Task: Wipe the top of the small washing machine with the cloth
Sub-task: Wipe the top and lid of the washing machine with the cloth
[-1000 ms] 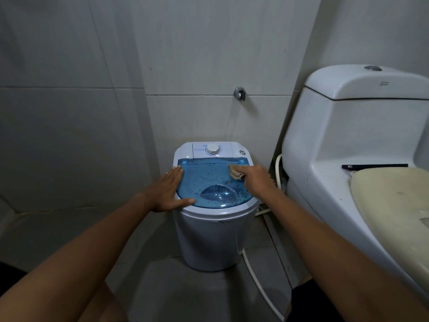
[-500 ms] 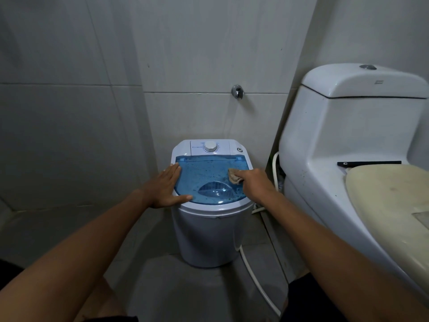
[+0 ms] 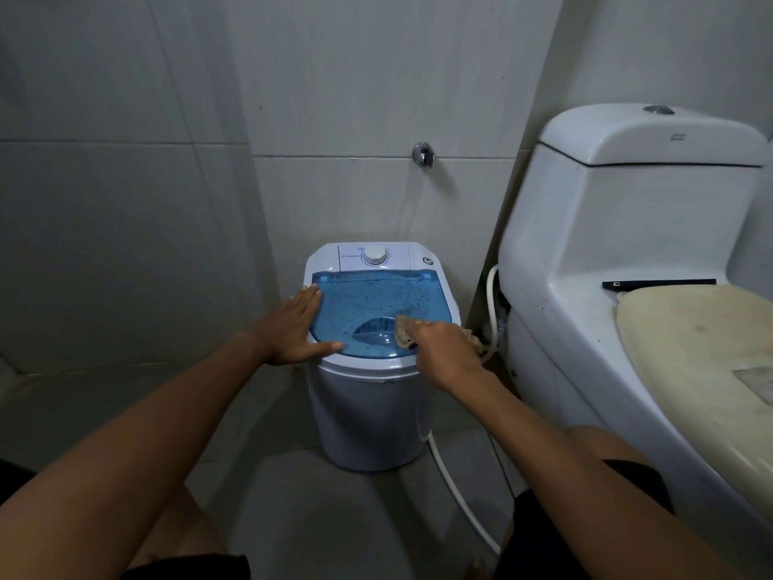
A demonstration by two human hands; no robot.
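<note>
1. The small washing machine (image 3: 368,395) stands on the grey floor (image 3: 318,517) in the corner, near the middle of the view, with the tiled wall (image 3: 334,98) behind it.
2. Its top is a blue see-through lid (image 3: 376,303), marked with many small dark spots; behind the lid, at 12 o'clock of the top, is a white panel with a round dial (image 3: 374,254).
3. The left hand (image 3: 293,328) lies flat on the rim of the machine at 9 o'clock of the lid — the fingers are straight and together, the thumb is spread along the front edge, and the hand holds nothing.
4. The right hand (image 3: 445,347) is closed around a beige cloth (image 3: 405,331) and presses it on the lid at about 4 o'clock, just beside the oval recess (image 3: 374,330) in the lid.
5. One part of the cloth shows in front of the fingers on the lid; another part hangs out behind the hand, past the right edge of the machine.
6. A white toilet (image 3: 585,286) with a yellowish seat cover (image 3: 702,353) stands at 3 o'clock of the machine, close but not touching.
7. A white hose (image 3: 460,491) runs on the floor from the machine toward 5 o'clock — a metal wall outlet (image 3: 423,154) is above the machine at 12 o'clock.
</note>
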